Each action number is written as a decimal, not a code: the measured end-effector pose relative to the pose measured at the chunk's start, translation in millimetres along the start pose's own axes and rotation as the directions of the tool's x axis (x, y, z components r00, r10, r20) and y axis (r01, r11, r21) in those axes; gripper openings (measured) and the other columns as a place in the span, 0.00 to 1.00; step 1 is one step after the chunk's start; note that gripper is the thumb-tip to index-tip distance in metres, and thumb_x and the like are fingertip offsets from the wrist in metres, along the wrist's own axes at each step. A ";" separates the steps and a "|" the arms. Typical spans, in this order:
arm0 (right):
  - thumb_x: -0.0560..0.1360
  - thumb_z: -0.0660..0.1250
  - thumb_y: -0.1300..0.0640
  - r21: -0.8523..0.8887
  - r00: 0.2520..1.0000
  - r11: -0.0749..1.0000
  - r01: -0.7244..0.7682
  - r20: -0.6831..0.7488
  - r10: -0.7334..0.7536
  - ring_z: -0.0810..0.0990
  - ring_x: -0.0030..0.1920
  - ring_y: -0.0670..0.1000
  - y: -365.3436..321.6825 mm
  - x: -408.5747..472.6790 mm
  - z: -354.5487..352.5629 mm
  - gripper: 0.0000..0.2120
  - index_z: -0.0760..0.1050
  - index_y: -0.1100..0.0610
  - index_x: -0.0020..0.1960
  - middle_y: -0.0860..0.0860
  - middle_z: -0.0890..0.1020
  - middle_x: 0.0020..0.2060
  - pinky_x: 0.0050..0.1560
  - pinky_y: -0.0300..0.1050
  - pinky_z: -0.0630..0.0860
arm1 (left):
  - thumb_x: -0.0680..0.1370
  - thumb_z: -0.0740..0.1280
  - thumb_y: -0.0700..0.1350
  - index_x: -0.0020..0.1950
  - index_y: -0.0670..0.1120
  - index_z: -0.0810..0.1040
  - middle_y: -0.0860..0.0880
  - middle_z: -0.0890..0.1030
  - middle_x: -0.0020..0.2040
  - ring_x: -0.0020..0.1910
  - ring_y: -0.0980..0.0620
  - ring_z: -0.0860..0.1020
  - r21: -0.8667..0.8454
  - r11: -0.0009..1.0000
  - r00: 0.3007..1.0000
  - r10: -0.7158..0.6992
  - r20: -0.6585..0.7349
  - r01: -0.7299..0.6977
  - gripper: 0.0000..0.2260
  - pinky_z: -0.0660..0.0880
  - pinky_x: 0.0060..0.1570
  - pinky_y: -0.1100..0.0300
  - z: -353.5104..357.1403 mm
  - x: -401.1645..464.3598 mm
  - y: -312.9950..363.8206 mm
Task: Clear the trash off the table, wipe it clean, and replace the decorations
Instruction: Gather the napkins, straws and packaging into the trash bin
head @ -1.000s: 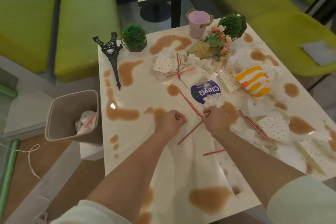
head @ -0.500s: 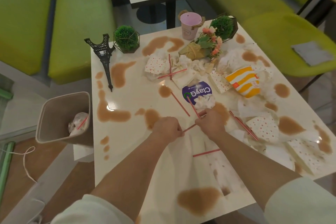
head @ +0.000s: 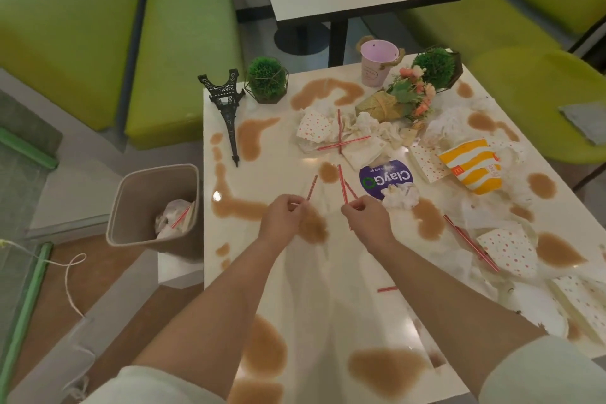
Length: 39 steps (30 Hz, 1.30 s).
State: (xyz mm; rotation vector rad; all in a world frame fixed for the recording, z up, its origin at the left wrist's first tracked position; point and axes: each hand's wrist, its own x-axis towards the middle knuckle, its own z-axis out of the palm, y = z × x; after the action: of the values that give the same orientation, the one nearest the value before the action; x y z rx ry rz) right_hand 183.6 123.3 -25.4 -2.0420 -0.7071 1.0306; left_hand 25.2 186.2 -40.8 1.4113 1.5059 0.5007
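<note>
The purple round lid (head: 386,179) at the table's centre carries white "ClayGo", upside down. At three o'clock from it, the yellow striped carton (head: 471,165) shows a small McDonald's "M" logo.

Both your forearms reach up from the bottom of the frame toward its middle, bare below pale sleeves at the lower corners. Your left hand (head: 284,215) sits just left of centre, knuckles up, thumb and fingertips pinched together. Your right hand (head: 364,216) is beside it, slightly right of centre, fingers curled in a like pinch. The two hands are near each other but apart.
</note>
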 end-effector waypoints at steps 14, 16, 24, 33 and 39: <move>0.75 0.66 0.58 -0.060 0.955 0.992 0.112 0.282 -0.091 0.76 0.31 0.48 -80.1 -38.7 159.7 0.05 0.76 0.53 0.50 0.51 0.81 0.37 0.31 0.38 0.71 | 0.80 0.66 0.49 0.61 0.50 0.78 0.48 0.82 0.42 0.26 0.52 0.81 -0.180 0.979 0.942 -0.150 -0.299 0.099 0.11 0.75 0.24 0.64 -186.2 7.2 -56.0; 0.75 0.67 0.57 -0.110 0.946 0.982 0.153 0.303 -0.114 0.78 0.35 0.49 -91.3 -41.6 188.5 0.05 0.76 0.53 0.51 0.51 0.81 0.40 0.32 0.38 0.71 | 0.80 0.66 0.49 0.60 0.51 0.78 0.48 0.82 0.42 0.30 0.48 0.82 -0.188 0.973 0.927 -0.190 -0.323 0.134 0.09 0.74 0.23 0.64 -212.6 14.2 -69.4; 0.75 0.68 0.59 -0.189 0.911 0.949 0.253 0.377 -0.167 0.79 0.38 0.49 -117.9 -45.0 273.3 0.07 0.79 0.54 0.53 0.49 0.79 0.37 0.39 0.42 0.76 | 0.80 0.65 0.41 0.67 0.47 0.75 0.44 0.81 0.43 0.30 0.50 0.79 -0.099 0.940 0.906 -0.342 -0.250 0.327 0.14 0.81 0.33 0.58 -276.7 54.1 -122.8; 0.79 0.64 0.60 -0.319 0.911 0.884 0.342 0.345 -0.228 0.79 0.48 0.48 -131.5 -45.3 319.0 0.13 0.79 0.56 0.62 0.52 0.82 0.55 0.44 0.37 0.74 | 0.80 0.64 0.52 0.65 0.51 0.76 0.52 0.80 0.60 0.56 0.50 0.77 0.148 0.939 0.929 -0.264 -0.259 0.309 0.15 0.72 0.51 0.60 -294.6 57.3 -137.6; 0.80 0.60 0.59 -0.379 0.905 0.854 0.356 0.369 -0.213 0.80 0.54 0.52 -126.5 -49.9 309.9 0.15 0.77 0.54 0.65 0.51 0.81 0.58 0.50 0.42 0.76 | 0.80 0.63 0.52 0.59 0.55 0.78 0.55 0.81 0.55 0.49 0.53 0.76 0.152 0.961 0.955 -0.194 -0.225 0.231 0.09 0.73 0.47 0.58 -282.1 55.9 -127.9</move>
State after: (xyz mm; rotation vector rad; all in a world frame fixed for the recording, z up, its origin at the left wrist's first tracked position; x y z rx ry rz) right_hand -120.4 271.9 -30.2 -2.0611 -1.4881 1.0998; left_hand -270.4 294.2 -41.9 1.3401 1.8888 0.3974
